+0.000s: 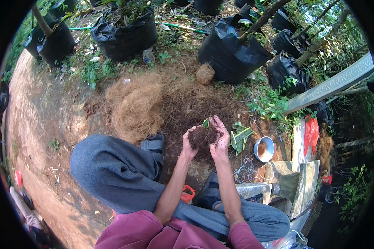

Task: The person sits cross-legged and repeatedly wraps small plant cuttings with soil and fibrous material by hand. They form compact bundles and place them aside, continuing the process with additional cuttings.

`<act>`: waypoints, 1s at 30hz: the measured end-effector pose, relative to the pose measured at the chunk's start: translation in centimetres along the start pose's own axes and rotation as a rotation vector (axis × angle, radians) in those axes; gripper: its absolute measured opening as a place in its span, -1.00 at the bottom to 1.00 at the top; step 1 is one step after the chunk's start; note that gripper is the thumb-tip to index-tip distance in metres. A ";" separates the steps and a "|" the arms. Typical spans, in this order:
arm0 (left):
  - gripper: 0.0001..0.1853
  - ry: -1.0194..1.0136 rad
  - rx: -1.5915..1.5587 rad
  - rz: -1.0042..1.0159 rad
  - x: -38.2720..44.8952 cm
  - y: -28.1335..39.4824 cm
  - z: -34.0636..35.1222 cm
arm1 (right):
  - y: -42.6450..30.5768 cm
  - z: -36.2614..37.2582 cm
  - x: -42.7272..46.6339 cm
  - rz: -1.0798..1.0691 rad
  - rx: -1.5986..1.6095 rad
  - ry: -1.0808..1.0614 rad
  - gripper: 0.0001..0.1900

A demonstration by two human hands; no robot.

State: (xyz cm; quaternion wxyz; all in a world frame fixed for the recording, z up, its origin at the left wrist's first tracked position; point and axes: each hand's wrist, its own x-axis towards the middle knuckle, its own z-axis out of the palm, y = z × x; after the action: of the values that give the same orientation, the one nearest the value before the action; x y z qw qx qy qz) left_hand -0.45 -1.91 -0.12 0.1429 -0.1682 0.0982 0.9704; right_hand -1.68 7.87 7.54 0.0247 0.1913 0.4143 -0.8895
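My left hand [189, 143] and my right hand [221, 141] are cupped around a clump of dark soil [203, 139], one on each side. A small green leaf cutting [206, 123] sticks up at the clump's far edge, beside my right fingers. Dark crumbs cling to both hands. Under and beyond them spreads a patch of loose dark soil [182, 124]. Right of my right hand lie several yellow-edged snake plant leaf pieces [241, 137]. A heap of brown coconut fibre [135, 105] sits to the left, and a fibre-wrapped ball [205, 74] rests farther off.
Black plant bags [233, 53] stand along the far side. At right are a pale bowl [264, 149], tangled clear line [247, 169], concrete pieces [305, 186] and a slanting grey post [330, 84]. A red plastic bag [187, 193] lies between my feet.
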 end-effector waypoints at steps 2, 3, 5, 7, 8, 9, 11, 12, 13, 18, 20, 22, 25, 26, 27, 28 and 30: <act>-0.65 0.060 -0.022 0.001 0.0 0.1 0.1 | 0.1 0.0 0.0 -0.040 -0.077 -0.018 -0.48; -0.64 0.002 -0.028 0.011 0.1 0.1 0.0 | 0.2 0.1 -0.1 -0.072 -0.173 -0.009 -0.49; -0.61 0.086 -0.030 -0.015 0.2 0.3 -0.2 | 0.5 0.4 -0.1 -0.151 -0.352 -0.005 -0.48; -0.60 0.008 -0.019 0.018 0.3 0.3 -0.5 | 0.9 0.7 -0.2 -0.247 -0.516 -0.018 -0.46; -0.59 0.048 -0.002 0.019 0.4 0.2 -0.7 | 1.1 0.8 -0.3 -0.285 -0.600 -0.005 -0.48; -0.60 -0.012 0.011 0.048 0.5 0.0 -0.9 | 1.2 0.9 -0.3 -0.354 -0.750 0.004 -0.49; -0.60 -0.060 0.049 0.100 0.7 -0.5 -1.0 | 1.3 1.0 -0.3 -0.456 -1.064 0.044 -0.50; -0.61 -0.028 0.065 0.127 0.6 -0.8 -1.0 | 1.6 1.1 -0.5 -0.511 -1.079 0.091 -0.46; -0.62 0.075 0.065 0.106 0.6 -1.1 -1.0 | 1.7 1.2 -0.6 -0.559 -1.120 0.100 -0.41; -0.58 -0.050 0.171 0.200 -0.1 -2.1 0.2 | 2.0 1.6 -1.2 -0.625 -1.152 0.125 -0.19; -0.57 0.077 0.256 0.234 -0.1 -2.3 0.6 | 2.0 2.0 -1.4 -0.662 -1.219 0.147 -0.16; -0.58 0.022 0.381 0.347 0.0 -2.3 0.8 | 2.0 2.4 -1.7 -0.631 -1.196 0.152 -0.16; -0.59 0.083 0.465 0.393 -0.2 -2.7 0.8 | 1.8 2.7 -1.7 -0.645 -1.202 0.209 -0.48; -0.60 0.103 0.492 0.408 -0.3 -2.8 0.8 | 1.7 2.6 -1.7 -0.601 -1.182 0.227 -0.57; -0.60 0.123 0.518 0.421 -0.5 -3.1 0.8 | 1.7 2.5 -1.7 -0.573 -1.162 0.263 -0.64; -0.60 0.140 0.544 0.433 -0.6 -3.3 0.8 | 1.6 2.4 -1.6 -0.589 -1.147 0.262 -0.68; -0.62 0.147 0.617 0.468 -0.8 -3.7 1.0 | 1.8 2.2 -1.5 -0.633 -1.118 0.281 -0.75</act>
State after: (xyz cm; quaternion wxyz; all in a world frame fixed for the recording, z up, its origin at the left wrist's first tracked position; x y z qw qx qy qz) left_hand 1.09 1.60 0.53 -0.0457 -0.1595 0.4311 0.8869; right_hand -0.59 4.82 8.06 -0.1966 0.1330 0.8497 -0.4709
